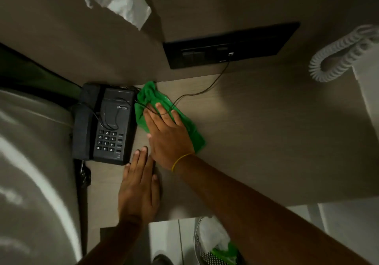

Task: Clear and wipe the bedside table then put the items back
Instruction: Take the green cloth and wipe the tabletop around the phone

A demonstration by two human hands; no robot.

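A green cloth (pixel 193 133) lies on the light wooden bedside table (pixel 266 131), next to a black desk phone (pixel 106 125) at the table's left edge. My right hand (pixel 168 135) presses flat on the cloth, fingers spread, with a yellow band at the wrist. A thin black cable (pixel 194 94) runs over the cloth and across my fingers. My left hand (pixel 139 189) rests flat on the bare table in front of the phone's near right corner, holding nothing.
A black wall socket panel (pixel 229 45) sits above the table's back edge. A white coiled cord (pixel 338 57) hangs at the right. The bed (pixel 30 162) is on the left. A wire bin (pixel 215 248) with white and green rubbish stands on the floor below.
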